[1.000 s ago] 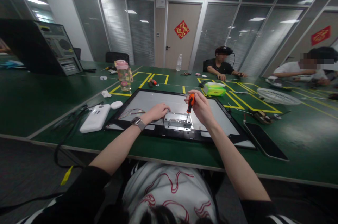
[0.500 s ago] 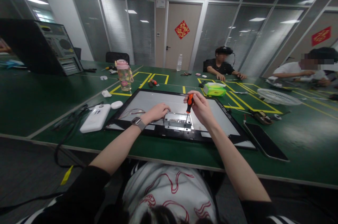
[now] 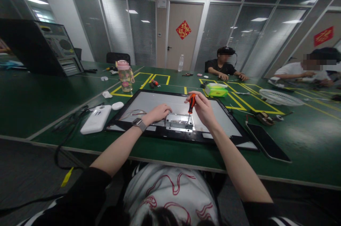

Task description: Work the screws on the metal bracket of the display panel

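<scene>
A screwdriver (image 3: 191,104) with a red and black handle is gripped in the fingers of my right hand (image 3: 204,110). It stands nearly upright, its tip down at the right part of a silver metal bracket (image 3: 179,128). The bracket sits near the front edge of a large flat display panel (image 3: 146,98), grey with a black frame, lying on the table. My left hand (image 3: 159,113) rests on the panel at the bracket's left end, fingers stretched out and holding nothing. Thin wires (image 3: 133,113) lie beside that hand.
Left of the panel lie a white power bank (image 3: 96,119), a white earbud case (image 3: 117,106) and black cables. A pink-lidded bottle (image 3: 124,78) stands behind. On the right are a phone (image 3: 268,142), a green tissue pack (image 3: 216,90) and a white fan grille (image 3: 281,97). Two people sit across.
The screwdriver handle looks slightly turned in my right fingers, its tip at the same spot. My left hand and the panel stay put.
</scene>
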The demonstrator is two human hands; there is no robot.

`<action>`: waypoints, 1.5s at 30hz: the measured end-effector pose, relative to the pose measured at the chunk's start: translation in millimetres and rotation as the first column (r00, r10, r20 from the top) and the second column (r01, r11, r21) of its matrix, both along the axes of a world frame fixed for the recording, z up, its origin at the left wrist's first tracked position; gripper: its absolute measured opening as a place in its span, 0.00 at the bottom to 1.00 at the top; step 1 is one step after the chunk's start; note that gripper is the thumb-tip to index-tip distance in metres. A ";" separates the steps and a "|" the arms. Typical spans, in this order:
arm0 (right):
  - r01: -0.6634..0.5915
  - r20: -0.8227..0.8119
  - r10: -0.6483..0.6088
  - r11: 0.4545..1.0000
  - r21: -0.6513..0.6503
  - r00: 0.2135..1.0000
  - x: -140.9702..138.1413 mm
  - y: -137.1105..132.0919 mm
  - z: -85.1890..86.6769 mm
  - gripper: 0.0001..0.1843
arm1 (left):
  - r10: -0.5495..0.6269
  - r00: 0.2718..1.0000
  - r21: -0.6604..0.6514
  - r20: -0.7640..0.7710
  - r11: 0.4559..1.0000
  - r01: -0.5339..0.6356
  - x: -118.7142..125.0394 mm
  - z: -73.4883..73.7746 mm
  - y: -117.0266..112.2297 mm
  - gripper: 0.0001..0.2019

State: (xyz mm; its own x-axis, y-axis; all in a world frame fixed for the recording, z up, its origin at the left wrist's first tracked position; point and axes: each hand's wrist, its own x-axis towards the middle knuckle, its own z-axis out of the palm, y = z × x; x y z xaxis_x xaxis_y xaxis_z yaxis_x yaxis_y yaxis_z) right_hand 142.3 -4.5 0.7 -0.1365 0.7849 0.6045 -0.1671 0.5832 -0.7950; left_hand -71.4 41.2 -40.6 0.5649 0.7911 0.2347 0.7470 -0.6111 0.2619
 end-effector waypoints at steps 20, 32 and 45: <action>0.098 0.149 -0.116 0.987 0.127 0.982 2.1 -4.6 0.2 0.10 | -0.003 1.000 0.001 0.002 1.000 0.003 -0.2 1.8 -1.7 0.18; 0.403 0.234 -0.587 0.744 0.533 0.775 -1.4 -11.6 -6.1 0.16 | -0.011 1.000 0.005 0.028 1.000 0.011 0.0 0.8 -1.4 0.17; 0.402 0.030 -0.408 0.909 0.114 0.913 -20.3 -9.1 -17.1 0.16 | -0.024 0.999 -0.008 0.023 1.000 0.024 -0.7 -2.0 1.8 0.18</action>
